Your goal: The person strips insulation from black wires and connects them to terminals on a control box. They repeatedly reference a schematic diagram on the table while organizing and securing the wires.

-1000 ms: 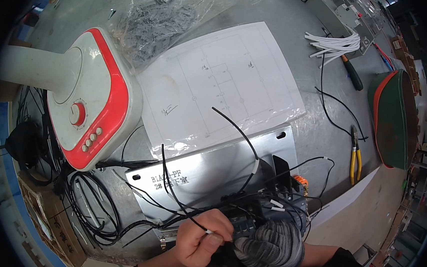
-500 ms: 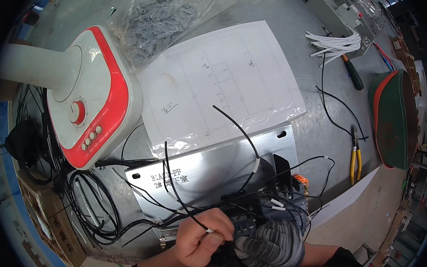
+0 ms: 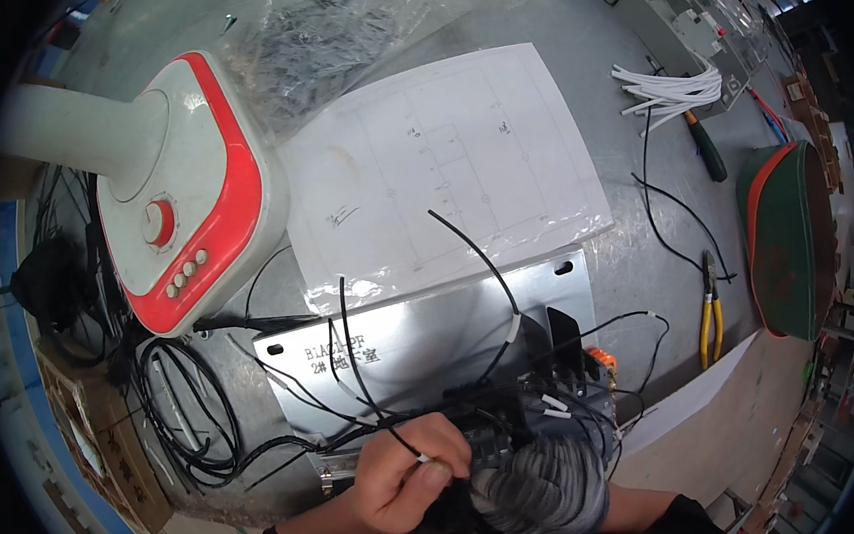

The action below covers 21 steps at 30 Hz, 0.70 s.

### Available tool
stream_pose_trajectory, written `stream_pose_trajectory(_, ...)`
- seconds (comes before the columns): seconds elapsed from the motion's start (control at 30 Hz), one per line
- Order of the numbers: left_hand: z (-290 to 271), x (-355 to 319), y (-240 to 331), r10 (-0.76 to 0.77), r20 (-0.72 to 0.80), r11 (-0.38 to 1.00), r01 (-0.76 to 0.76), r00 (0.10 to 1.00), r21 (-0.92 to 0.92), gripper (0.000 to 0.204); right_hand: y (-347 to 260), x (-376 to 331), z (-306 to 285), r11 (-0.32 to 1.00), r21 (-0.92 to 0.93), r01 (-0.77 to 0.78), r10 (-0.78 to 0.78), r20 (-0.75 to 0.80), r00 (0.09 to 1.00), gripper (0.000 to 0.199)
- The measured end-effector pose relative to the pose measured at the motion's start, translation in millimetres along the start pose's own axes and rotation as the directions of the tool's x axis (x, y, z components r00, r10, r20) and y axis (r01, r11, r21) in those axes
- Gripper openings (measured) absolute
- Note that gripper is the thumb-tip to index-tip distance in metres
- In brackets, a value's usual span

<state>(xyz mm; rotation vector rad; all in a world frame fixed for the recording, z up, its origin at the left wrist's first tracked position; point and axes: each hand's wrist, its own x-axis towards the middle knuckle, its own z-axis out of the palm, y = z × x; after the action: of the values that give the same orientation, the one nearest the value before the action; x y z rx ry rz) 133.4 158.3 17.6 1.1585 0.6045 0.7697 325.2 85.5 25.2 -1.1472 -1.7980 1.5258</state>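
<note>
Grey surface below me; silver metal plate lies on it. My gloved right hand is bent at the plate's near side; how closed, or on what, I cannot tell. Bare left hand beside it pinches a black wire, white sleeve at the thumb.
</note>
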Motion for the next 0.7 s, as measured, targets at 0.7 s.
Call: stream_pose_trajectory(0.7,80.0,-149.7,74.7,0.503,-0.143,0.864,-0.496,0.852,0.082,0.014,-128.2,-82.0,18.4,0.982,0.021,0.185,-0.181,-0.135,0.974,0.016)
